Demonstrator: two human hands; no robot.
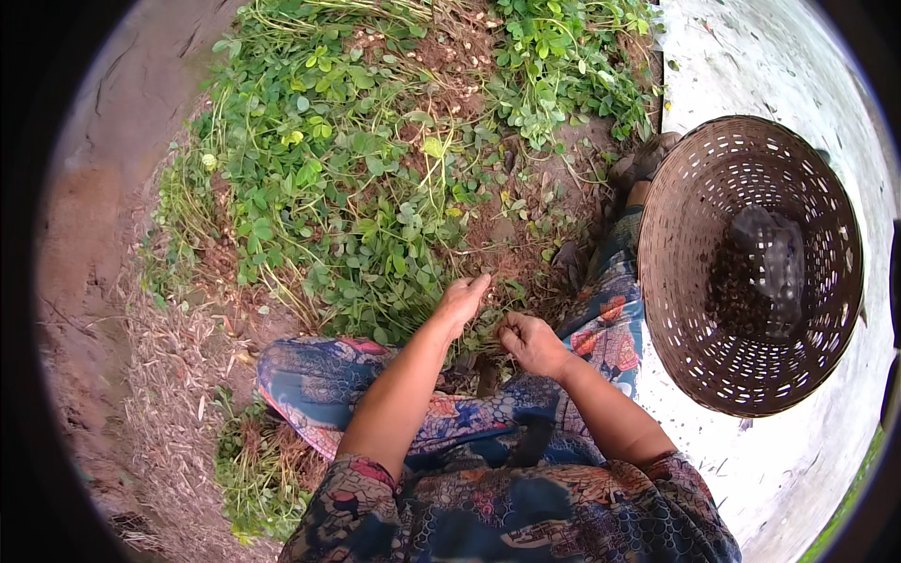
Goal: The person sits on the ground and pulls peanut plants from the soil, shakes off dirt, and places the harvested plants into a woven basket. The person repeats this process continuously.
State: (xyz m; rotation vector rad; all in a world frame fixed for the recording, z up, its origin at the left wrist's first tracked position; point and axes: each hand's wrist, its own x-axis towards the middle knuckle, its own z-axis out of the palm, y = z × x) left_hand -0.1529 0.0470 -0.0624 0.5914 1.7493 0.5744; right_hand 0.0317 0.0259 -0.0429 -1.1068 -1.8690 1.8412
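Above my lap, my left hand (464,304) reaches forward, thumb and fingers close together near reddish, root-like strands. My right hand (533,345) is to its right, fingers curled inward. Leafy plant stems (482,334) lie in the gap between the two hands; whether either hand grips them is hidden. Uprooted peanut plants (338,190) spread in a thick green heap in front of me. Pale peanut pods (464,56) show among the roots and soil at the far side of the heap.
A deep woven basket (676,232) stands at my right on a pale sheet (732,485), a clear plastic bag (778,274) and small dark pieces inside. Dry straw litter (169,394) covers the ground at left. More uprooted plants (260,478) lie beside my left knee.
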